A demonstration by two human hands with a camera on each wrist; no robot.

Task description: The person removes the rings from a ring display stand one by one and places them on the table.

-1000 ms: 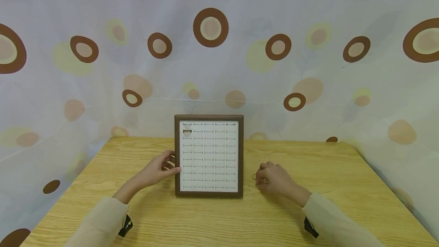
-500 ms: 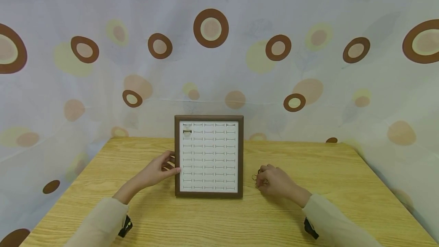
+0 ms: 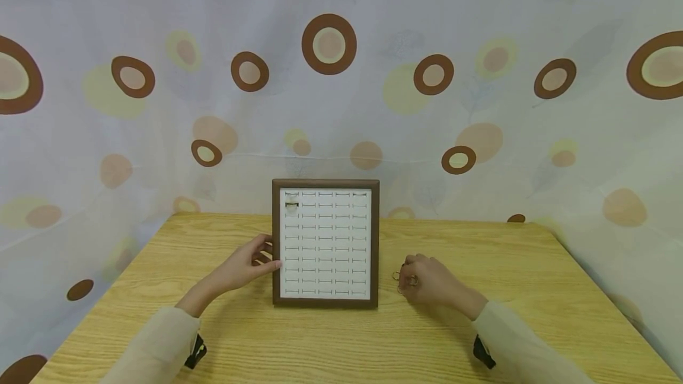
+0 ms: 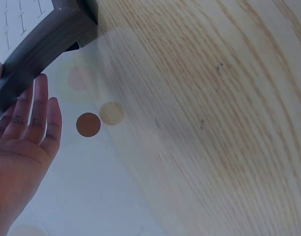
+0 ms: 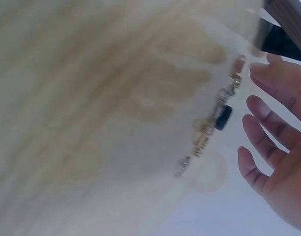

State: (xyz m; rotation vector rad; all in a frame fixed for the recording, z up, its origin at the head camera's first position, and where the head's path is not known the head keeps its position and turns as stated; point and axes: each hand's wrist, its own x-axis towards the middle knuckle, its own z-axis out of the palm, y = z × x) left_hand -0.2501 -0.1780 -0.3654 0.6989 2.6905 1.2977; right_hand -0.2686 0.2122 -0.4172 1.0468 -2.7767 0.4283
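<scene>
An upright ring display board, white with rows of slots in a brown frame, stands at the middle of the table. My left hand holds its left edge, thumb on the front and fingers behind. A dark ring sits in the first slot of the second row. Right of the board, my right hand is low over several loose rings, partly hiding them. In the right wrist view its fingers are loosely bent, with a line of rings just beyond the fingertips, one having a dark blue top.
The wooden table reaches back to a patterned curtain. Behind the board's frame, part of a black support shows in the right wrist view. Black straps are on both wrists.
My right hand has shifted slightly over the loose rings, and its fingers cover them a little differently. The left hand and the board stay in place.
</scene>
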